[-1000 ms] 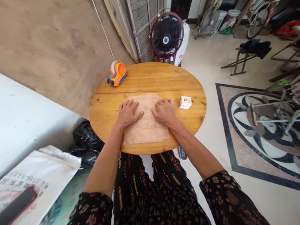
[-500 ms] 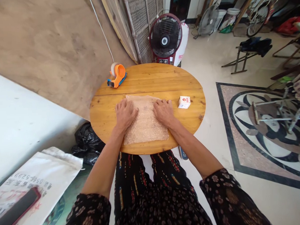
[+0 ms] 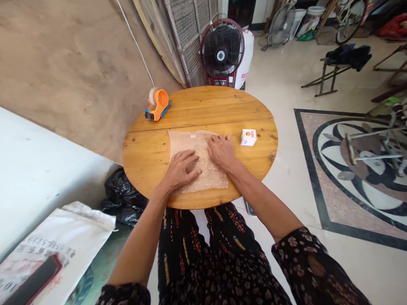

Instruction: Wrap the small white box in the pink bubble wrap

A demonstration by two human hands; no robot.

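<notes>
Bubble wrap flat on table, near side; left hand atop its left part, fingers close together, thumb apart; right hand at its right edge, fingers bent, pinch cannot be told; box to the right; tape dispenser far left.

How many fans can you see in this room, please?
2: a dark red fan just beyond the far edge of the table, and a grey fan farther back to the right, beside a white bucket. Others may be hidden.
</notes>
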